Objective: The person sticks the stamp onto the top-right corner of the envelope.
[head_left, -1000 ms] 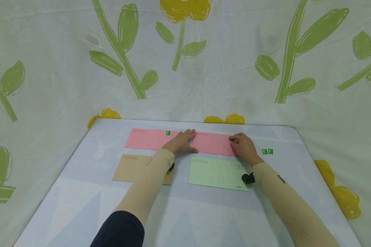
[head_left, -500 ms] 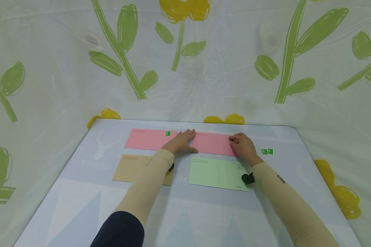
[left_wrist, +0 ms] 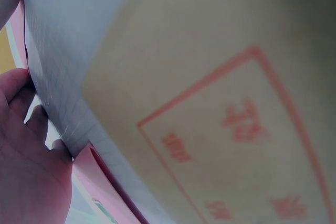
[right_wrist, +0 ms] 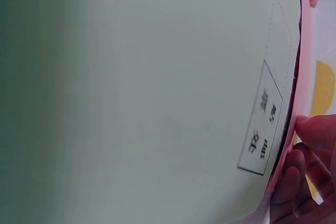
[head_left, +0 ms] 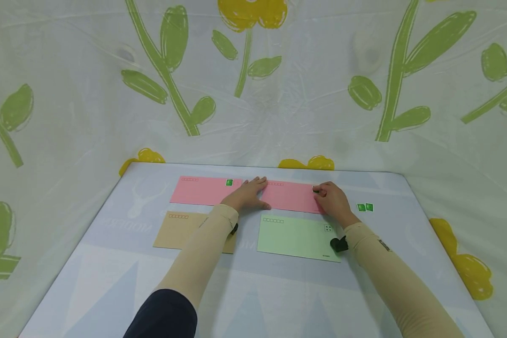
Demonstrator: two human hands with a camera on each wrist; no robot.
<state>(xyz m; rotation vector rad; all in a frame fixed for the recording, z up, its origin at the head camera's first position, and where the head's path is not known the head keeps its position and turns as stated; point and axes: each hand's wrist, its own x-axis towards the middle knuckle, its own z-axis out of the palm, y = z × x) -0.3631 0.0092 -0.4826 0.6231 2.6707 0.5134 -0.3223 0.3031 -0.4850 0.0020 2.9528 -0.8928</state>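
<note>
My right hand (head_left: 334,199) has curled fingers at the upper right corner of a pink envelope (head_left: 291,196). Its fingertips pinch a small green stamp (head_left: 315,189), mostly hidden under them. At that envelope's left end, my left hand (head_left: 247,193) lies with fingers spread, touching the edge. The left wrist view shows this left hand (left_wrist: 31,166) beyond a brown envelope (left_wrist: 157,66). In the right wrist view, the thumb and fingers of the right hand (right_wrist: 310,177) are at the pink envelope's edge (right_wrist: 303,66), past a pale green envelope (right_wrist: 157,87).
Another pink envelope (head_left: 200,191) at the left bears a green stamp (head_left: 229,182). Two loose green stamps (head_left: 365,207) lie right of the right hand. Brown (head_left: 175,231) and pale green (head_left: 295,239) envelopes lie nearer on the table (head_left: 262,295). A flower-print sheet (head_left: 304,94) hangs behind.
</note>
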